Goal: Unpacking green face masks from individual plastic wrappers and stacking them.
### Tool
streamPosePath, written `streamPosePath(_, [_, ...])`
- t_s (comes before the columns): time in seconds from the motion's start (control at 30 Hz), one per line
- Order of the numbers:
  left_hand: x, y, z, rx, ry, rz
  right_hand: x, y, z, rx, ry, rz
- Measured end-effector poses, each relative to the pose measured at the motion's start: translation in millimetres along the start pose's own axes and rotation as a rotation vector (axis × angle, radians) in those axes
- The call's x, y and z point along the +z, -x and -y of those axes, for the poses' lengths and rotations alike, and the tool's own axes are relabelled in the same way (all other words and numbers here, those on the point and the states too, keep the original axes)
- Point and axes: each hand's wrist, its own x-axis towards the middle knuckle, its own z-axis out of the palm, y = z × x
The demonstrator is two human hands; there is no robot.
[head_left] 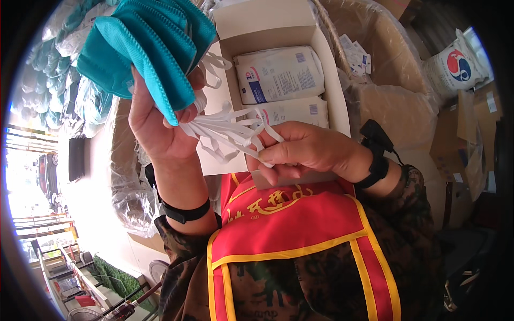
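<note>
A stack of several teal face masks [144,45] is gripped in my left hand [163,120], raised at the upper left. White elastic ear loops [219,128] trail from the masks toward the right. My right hand [305,150] pinches the ends of these loops between thumb and fingers, pulling them out sideways. Just beyond my hands stands an open white cardboard box [267,24]. Inside it lie a white printed packet [281,74] and a second white packet [297,112], partly hidden behind my right hand.
A large carton lined with clear plastic [385,107] stands at the right, with small white packets [356,56] in it. Farther right are a white sack [455,67] and brown cartons [455,139]. Bundles of bagged teal masks [48,80] pile up at the far left.
</note>
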Motion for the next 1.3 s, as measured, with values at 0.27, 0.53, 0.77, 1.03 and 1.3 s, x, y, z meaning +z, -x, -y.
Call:
streamPosePath(0.27, [-2.1,-1.2,3.0,-0.035,0.025,0.068,-2.7,-7.8,-3.1,0.009,-0.087,0.084])
streamPosePath(0.53, [-0.8,-2.1,4.2,-0.034,0.051,0.015,8.7,-13.9,-9.7,0.023,-0.145,0.107])
streamPosePath(0.77, [-19.5,12.1,-45.3,0.020,-0.086,0.036,-4.1,12.3,2.2,0.032,0.245,-0.117])
streamPosePath(1.03, [-28.2,51.4,-59.0,-0.287,-0.431,0.158,-20.2,53.9,37.9,0.153,0.477,-0.161])
streamPosePath(1.3, [68.2,34.6,-23.0,-0.293,-1.538,0.693,-11.2,42.4,57.9,-0.089,0.798,-0.090])
